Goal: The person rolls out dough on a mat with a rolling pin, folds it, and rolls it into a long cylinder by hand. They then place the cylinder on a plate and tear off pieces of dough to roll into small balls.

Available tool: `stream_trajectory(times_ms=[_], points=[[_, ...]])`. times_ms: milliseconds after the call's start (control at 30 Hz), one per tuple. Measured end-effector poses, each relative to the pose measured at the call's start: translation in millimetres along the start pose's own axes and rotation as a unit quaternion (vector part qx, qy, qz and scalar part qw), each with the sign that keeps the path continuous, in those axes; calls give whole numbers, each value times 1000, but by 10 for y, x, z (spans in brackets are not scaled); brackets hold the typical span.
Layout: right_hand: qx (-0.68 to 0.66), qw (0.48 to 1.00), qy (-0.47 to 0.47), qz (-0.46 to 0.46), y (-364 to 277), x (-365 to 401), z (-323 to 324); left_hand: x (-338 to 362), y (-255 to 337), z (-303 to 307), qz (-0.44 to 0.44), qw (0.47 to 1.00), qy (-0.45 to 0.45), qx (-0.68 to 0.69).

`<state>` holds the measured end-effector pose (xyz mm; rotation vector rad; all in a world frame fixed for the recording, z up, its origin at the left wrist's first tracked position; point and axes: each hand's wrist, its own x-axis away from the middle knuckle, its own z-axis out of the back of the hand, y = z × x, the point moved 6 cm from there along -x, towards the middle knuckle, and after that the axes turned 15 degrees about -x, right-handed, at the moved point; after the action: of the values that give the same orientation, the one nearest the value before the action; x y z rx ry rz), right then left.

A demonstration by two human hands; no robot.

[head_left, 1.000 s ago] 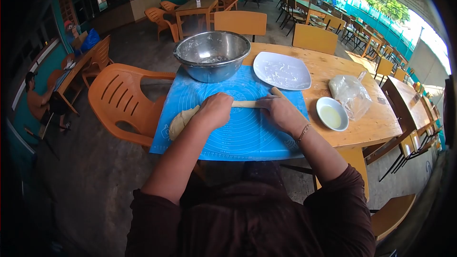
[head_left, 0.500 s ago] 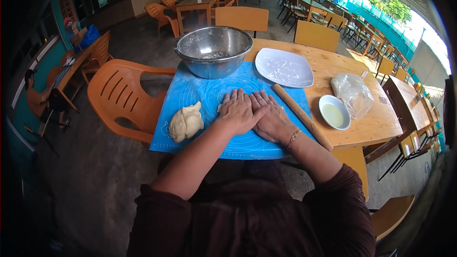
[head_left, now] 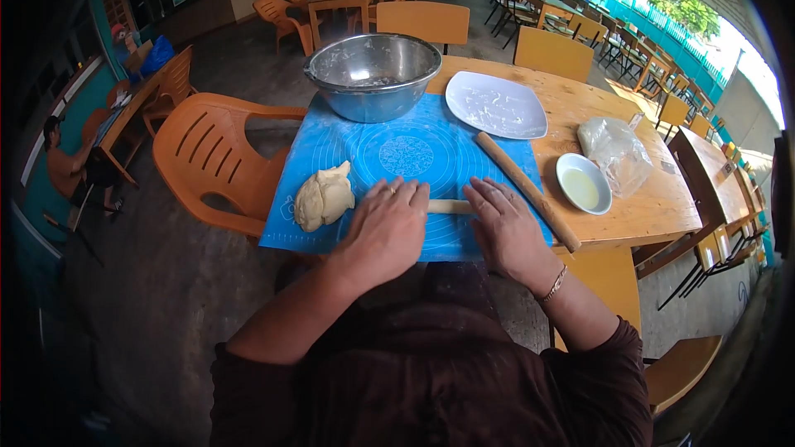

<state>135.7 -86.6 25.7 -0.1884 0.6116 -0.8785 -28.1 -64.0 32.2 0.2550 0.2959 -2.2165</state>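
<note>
Centrally, dough strip [head_left: 450, 207]: it lay crosswise near the front edge of the blue mat [head_left: 381, 136], its middle bare between the two hands, its ends covered by them.
Left hand [head_left: 387, 230]: palm down, the fingers were extended and close together over the strip's left end, pinching nothing.
Right hand [head_left: 507, 230]: the fingers were open, slightly spread and bent, over the strip's right end; how firmly either hand pressed, one could not tell.
Lump of dough [head_left: 324, 197]: it sat on the mat, just beside the left hand.
Rolling pin [head_left: 527, 190]: it lay slantwise across the mat's right edge, apart from the right hand.
Metal bowl [head_left: 373, 103]: it stood upright at the mat's far left corner, with whitish residue inside.
Plate [head_left: 497, 105]: white-smeared, it lay right of that bowl.
Small bowl [head_left: 568, 199]: it held pale liquid on the wooden worktop [head_left: 654, 207], beside a clear plastic bag [head_left: 617, 157].
</note>
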Motion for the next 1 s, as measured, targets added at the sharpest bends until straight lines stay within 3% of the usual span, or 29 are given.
stream_trajectory(times_ms=[67, 100, 167, 200, 333, 400, 533, 600, 700, 733, 800, 900, 933, 1000], points=[[49, 998, 44, 3, 168, -63, -17, -67, -104, -64, -11, 990, 120, -78], [52, 998, 47, 4, 213, -53, -15, -93, -114, -36, -12, 989, 123, -79], [-35, 998, -31, -46, 342, -91, -70, -163, -195, -274, 13, 992, -125, 21], [-18, 998, -25, -48, 295, -99, -8, -168, -232, -263, 14, 992, -124, 18], [-53, 995, -44, -67, 392, -255, 91, -280, -319, -54, 8, 998, -5, 66], [18, 996, 90, 23, 374, -424, 251, -459, -440, 74, 30, 995, 74, 66], [27, 997, 71, -27, 598, -674, 180, -730, -634, -185, 61, 993, 98, 27], [-12, 998, -46, -49, 723, -744, -8, -770, -637, -437, 74, 989, -125, -7], [-77, 996, 28, -23, 654, -955, 36, -999, -685, -231, 121, 983, -117, 73], [-79, 996, 25, -28, 697, -1023, -20, -1059, -662, -223, 120, 982, -121, 76], [13, 999, -34, 1, 815, -1187, -229, -1199, -557, -145, 78, 965, -88, 236], [115, 986, -110, -49, 961, -1100, -551, -1306, -535, -880, 120, 967, -77, 210], [84, 979, -153, -107, 892, -1046, -576, -1226, -448, -879, 102, 979, -127, 125], [73, 982, -147, -96, 707, -830, -506, -955, -276, -851, 83, 987, -105, 89]])
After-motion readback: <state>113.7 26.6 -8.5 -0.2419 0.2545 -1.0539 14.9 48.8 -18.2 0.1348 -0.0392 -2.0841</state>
